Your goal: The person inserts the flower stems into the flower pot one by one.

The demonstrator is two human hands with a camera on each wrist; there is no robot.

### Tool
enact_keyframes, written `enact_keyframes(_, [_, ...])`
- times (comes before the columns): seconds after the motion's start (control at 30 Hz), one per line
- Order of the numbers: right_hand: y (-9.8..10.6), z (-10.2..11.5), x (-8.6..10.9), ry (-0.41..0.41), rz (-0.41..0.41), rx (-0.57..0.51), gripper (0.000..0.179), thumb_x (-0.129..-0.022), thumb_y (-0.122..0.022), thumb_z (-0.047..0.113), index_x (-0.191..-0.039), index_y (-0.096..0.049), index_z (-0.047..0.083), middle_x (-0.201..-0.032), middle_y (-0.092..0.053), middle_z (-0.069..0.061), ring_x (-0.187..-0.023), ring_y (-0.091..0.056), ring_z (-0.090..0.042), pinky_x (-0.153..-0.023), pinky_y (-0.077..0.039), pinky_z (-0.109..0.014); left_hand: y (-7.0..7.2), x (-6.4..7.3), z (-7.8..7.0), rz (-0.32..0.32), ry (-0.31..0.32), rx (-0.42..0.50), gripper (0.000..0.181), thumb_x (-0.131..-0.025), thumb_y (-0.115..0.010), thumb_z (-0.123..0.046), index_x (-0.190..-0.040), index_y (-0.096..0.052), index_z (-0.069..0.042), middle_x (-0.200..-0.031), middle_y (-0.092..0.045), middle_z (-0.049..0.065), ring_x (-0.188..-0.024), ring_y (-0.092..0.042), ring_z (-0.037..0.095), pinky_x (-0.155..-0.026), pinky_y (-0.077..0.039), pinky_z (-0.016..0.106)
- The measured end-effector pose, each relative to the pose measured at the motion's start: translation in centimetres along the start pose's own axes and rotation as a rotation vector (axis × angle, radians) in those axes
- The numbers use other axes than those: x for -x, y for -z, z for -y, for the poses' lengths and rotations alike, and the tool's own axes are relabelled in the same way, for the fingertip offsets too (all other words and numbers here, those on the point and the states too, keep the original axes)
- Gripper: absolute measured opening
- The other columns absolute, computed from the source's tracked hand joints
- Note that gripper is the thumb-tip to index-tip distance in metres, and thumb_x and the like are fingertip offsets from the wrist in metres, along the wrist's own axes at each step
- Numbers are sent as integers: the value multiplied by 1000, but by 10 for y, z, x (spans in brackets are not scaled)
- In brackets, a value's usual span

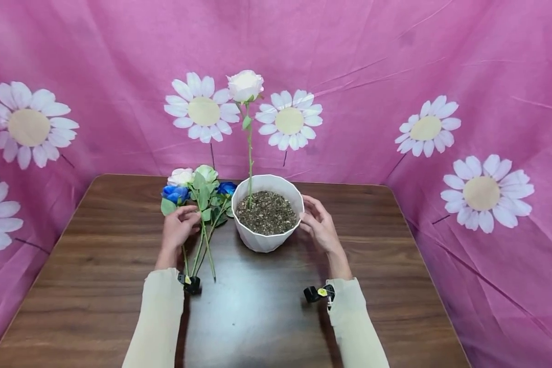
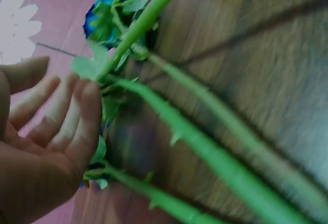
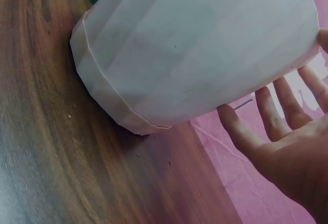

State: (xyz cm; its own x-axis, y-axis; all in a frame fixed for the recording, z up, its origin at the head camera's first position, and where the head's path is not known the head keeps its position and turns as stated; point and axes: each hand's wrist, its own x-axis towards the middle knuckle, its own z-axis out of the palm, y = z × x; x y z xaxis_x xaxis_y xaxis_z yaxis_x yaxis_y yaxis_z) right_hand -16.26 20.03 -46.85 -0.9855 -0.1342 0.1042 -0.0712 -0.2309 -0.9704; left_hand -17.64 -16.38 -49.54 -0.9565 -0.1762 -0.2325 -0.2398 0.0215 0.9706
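A white faceted flowerpot (image 1: 263, 241) filled with dark soil (image 1: 271, 212) stands on the table. One pale pink-white rose (image 1: 246, 86) rises upright from the soil at the pot's left. My right hand (image 1: 321, 225) is at the pot's right side, its spread fingertips touching the outer wall in the right wrist view. On the left, my left hand (image 1: 179, 227) is over several lying roses, among them a blue rose (image 1: 175, 194) and a white rose (image 1: 180, 177). In the left wrist view its fingers are loosely bent beside green stems (image 2: 205, 147), with nothing between fingers and thumb.
The brown wooden table (image 1: 372, 317) reaches back to a pink cloth (image 1: 349, 61) printed with large daisies, which also hangs along both sides. A second blue rose (image 1: 227, 188) lies close against the pot's left. The lying stems point toward the near edge.
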Motion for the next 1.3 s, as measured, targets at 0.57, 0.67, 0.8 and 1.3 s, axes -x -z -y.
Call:
enact_keyframes(0.57, [2, 0, 1, 38, 10, -14, 46, -96, -62, 5, -141, -53, 7, -134, -53, -13, -115, -59, -23, -84, -59, -30, -12, -13, 3, 6, 121, -45, 45, -89, -68, 7, -132, -55, 11, -84, -71, 2, -70, -67, 4, -66, -60, 21])
enact_keyframes(0.67, [0, 2, 1, 6, -3, -15, 50, -96, -58, -1, -144, -45, -2, -137, -49, -20, -116, -58, -25, -84, -59, -30, -12, -15, 2, 1, 109, -152, 45, -87, -73, 4, -129, -58, 9, -89, -74, 8, -65, -67, 4, -63, -59, 20])
enact_keyframes(0.8, [-3, 7, 0, -39, -24, -9, 56, -95, -53, -6, -148, -35, -8, -143, -42, -28, -115, -57, -24, -82, -59, -27, -14, -16, 3, -20, 82, -232, 44, -83, -75, 3, -123, -61, 10, -95, -73, 15, -59, -66, 5, -59, -58, 20])
enact_keyframes(1.3, [-2, 8, 1, -30, -21, 4, 54, -95, -56, -2, -147, -40, -4, -141, -45, -24, -113, -58, -21, -82, -59, -27, 2, -16, -1, 153, 254, 367, 59, -96, -58, 11, -151, -36, 8, -88, -71, -4, -78, -71, 7, -72, -61, 25])
